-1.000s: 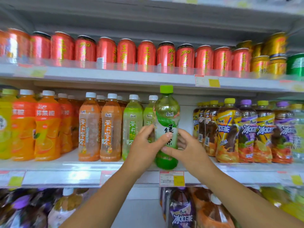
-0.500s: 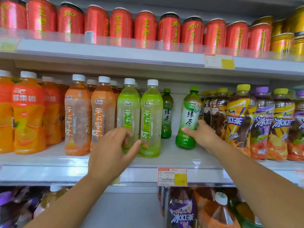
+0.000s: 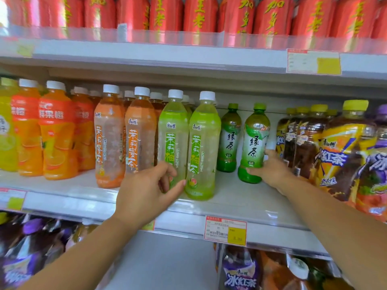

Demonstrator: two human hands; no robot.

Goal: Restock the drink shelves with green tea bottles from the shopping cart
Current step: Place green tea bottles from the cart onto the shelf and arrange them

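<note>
Two green tea bottles with green caps stand on the middle shelf [image 3: 240,206]. The nearer one [image 3: 254,141] stands upright with my right hand [image 3: 270,170] wrapped around its lower right side. The second green tea bottle [image 3: 230,137] stands apart behind it, to the left. My left hand [image 3: 146,191] hovers at the shelf's front edge, fingers curled loosely in front of a light green jasmine tea bottle [image 3: 172,135], holding nothing. The shopping cart is out of view.
Orange juice bottles [image 3: 56,130] and peach-coloured tea bottles [image 3: 109,137] fill the shelf's left. Iced tea bottles [image 3: 343,151] crowd the right, close to my right hand. Red cans [image 3: 199,13] line the shelf above. A price tag [image 3: 226,230] hangs below. More bottles fill the bottom shelf.
The bottle went from both hands in front of the shelf onto the shelf. My left hand let go and dropped to the front edge. My right hand set the tilted bottle upright.
</note>
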